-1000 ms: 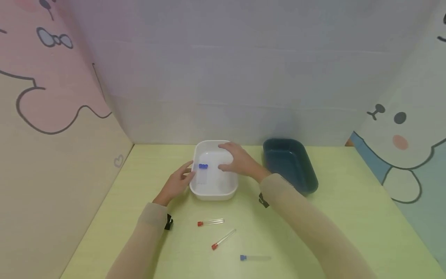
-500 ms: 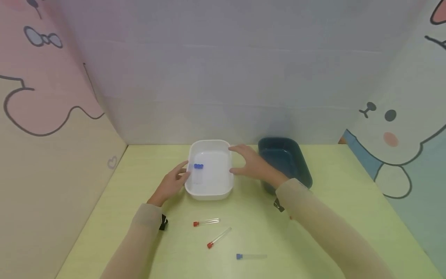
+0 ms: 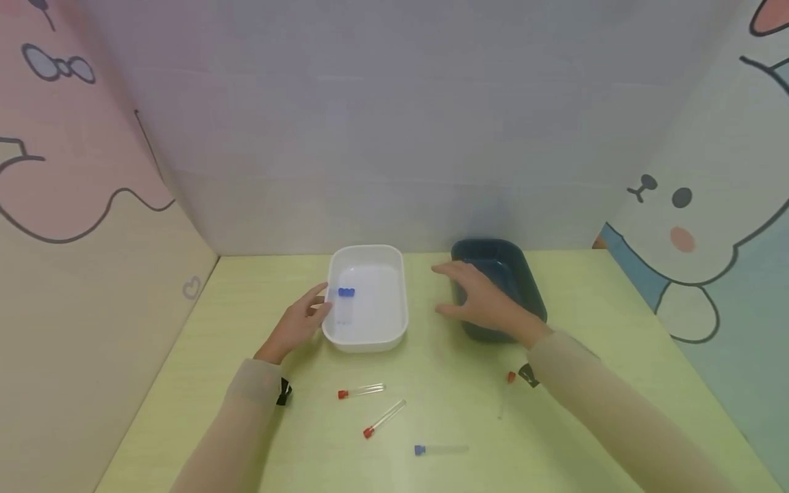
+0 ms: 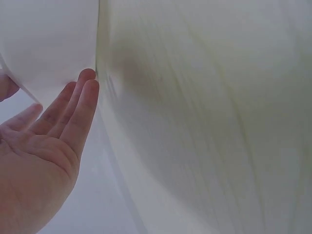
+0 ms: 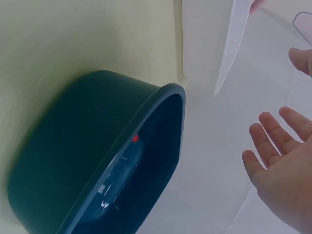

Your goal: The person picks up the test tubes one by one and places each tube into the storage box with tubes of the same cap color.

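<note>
The spread left grip (image 3: 297, 327) is touching the white tray (image 3: 365, 346) near the frame's centre, where light, even pressure is probably best preventing skids, while the spread right grip (image 3: 487, 299) is hovering near the navy basin (image 3: 531, 287), centre-right.

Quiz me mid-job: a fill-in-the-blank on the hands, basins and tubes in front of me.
1. The left hand is at the rim of the ____ basin.
2. The caps inside that basin are ____.
3. The right hand holds ____.
4. The loose tube nearest the right sleeve has a ____ cap.

Missing words: white; blue; nothing; red.
</note>
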`<act>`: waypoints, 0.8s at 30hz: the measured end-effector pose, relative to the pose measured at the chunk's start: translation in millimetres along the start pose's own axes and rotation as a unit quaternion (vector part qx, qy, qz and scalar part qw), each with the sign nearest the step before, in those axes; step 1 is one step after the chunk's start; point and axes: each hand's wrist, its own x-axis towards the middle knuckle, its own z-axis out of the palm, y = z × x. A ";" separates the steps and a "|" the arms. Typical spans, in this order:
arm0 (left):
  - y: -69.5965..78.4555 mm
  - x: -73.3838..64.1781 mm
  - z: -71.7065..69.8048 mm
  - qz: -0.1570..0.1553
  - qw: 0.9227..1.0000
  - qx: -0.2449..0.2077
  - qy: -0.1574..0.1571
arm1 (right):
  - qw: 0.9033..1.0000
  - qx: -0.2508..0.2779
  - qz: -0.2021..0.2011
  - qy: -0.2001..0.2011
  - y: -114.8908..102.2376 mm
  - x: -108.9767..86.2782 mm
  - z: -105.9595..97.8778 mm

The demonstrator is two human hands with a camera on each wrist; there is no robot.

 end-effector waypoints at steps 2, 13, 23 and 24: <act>-0.1 0.4 -0.3 -0.002 1.000 0.001 -0.001 | 1.000 -0.011 -0.009 0.003 -0.3 -7.1 -2.0; -0.6 -0.4 -0.8 0.008 1.000 -0.007 -0.003 | 0.999 -0.025 -0.040 -0.012 -13.6 -46.4 -0.6; -0.6 -0.6 0.4 0.002 1.000 -0.004 -0.003 | 0.998 0.005 -0.049 -0.047 -13.6 -81.7 17.0; -0.6 -0.5 0.4 0.004 1.000 -0.004 -0.004 | 0.997 0.005 -0.053 -0.049 -12.9 -83.5 18.9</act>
